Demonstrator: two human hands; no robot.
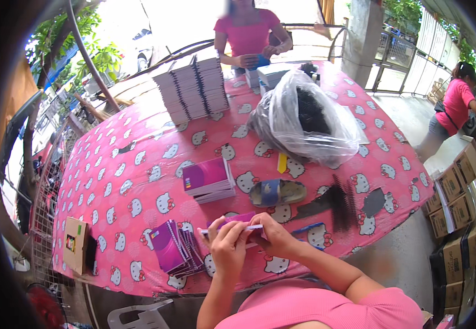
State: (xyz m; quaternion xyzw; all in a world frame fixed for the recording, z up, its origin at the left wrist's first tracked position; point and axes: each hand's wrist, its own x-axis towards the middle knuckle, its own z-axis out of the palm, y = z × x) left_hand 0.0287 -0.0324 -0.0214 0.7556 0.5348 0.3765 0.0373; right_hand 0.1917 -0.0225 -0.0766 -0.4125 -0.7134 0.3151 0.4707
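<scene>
I see the left hand and right hand, fingers partly curled, both gripping a purple booklet over the surface, toward its near edge, beside stacked booklets.

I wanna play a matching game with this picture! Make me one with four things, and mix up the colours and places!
Things:
1. Brown cardboard box
2. Clear plastic bag
3. Slipper
4. Left hand and right hand

Places, colours and states:
A. Holding a booklet
B. Near the left edge of the table
C. Has a blue strap
D. Black stuff inside

Right pairs: 1-B, 2-D, 3-C, 4-A
</scene>
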